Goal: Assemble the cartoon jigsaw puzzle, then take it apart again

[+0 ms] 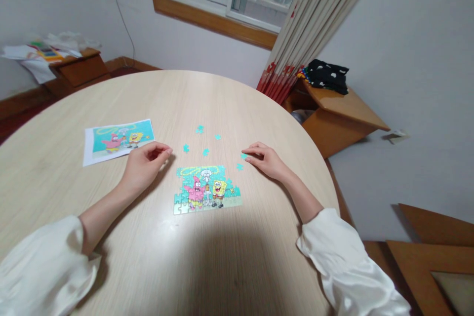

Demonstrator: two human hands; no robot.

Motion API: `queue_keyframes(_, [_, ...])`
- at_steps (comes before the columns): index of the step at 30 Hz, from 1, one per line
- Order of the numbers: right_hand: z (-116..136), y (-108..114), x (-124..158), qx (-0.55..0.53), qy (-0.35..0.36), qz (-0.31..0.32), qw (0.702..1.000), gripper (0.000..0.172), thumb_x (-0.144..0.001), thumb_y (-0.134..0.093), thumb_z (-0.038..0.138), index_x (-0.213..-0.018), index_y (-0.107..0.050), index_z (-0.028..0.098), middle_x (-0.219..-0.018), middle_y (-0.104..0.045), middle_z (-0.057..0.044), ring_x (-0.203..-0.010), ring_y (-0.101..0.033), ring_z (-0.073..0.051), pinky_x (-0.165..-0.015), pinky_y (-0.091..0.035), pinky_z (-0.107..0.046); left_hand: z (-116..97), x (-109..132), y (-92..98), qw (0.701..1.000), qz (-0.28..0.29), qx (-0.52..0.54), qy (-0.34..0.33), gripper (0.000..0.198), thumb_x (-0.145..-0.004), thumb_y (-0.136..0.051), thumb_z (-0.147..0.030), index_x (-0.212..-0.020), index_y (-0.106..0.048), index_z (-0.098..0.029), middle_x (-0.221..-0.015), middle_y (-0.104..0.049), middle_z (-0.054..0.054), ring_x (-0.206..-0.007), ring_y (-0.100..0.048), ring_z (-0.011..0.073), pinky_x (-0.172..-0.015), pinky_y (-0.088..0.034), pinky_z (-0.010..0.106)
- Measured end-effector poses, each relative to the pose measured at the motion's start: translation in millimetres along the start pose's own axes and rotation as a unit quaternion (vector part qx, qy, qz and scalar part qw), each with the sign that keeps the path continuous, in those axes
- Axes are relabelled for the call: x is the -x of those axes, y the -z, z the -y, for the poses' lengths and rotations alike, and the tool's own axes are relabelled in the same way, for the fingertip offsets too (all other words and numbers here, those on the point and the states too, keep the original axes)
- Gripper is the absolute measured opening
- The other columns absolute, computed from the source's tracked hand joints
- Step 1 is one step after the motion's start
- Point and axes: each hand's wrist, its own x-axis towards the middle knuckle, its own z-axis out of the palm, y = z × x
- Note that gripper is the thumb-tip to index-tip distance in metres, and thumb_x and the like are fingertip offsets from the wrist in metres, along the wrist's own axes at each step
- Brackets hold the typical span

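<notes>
A partly joined jigsaw puzzle (207,190) lies on the round table, showing a pink starfish, a pale squid figure and a yellow sponge character. Its upper right corner and left side have gaps. My right hand (267,160) is at the puzzle's upper right, thumb and forefinger on a small turquoise puzzle piece (244,156). Close below that lies another loose piece (240,167). My left hand (148,160) hovers left of the puzzle, thumb and forefinger pinched together; whatever may be between them is too small to see. It partly covers the printed reference picture (118,139).
Loose turquoise pieces (206,152) are scattered beyond the puzzle on the pale wooden table (155,252). A small wooden stand with black cloth (328,76) stands at the right, near a curtain (314,15). Papers (27,54) lie on a cabinet at the left.
</notes>
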Motion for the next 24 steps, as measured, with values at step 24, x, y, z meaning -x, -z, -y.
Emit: queue_keyframes(24, [71, -56, -14, -0.251, -0.076, -0.008, 0.965, 0.021, -0.070, -0.070, 0.034, -0.081, -0.065, 0.016, -0.074, -0.067, -0.003, -0.068, -0.062, -0.014, -0.067, -0.052, -0.032, -15, 16, -0.4, 0.988, 0.073, -0.049, -0.125, 0.013, -0.079, -0.061, -0.028, -0.085, -0.067, -0.018, -0.083, -0.070, 0.005, -0.074, -0.062, 0.0160, -0.074, -0.050, 0.031])
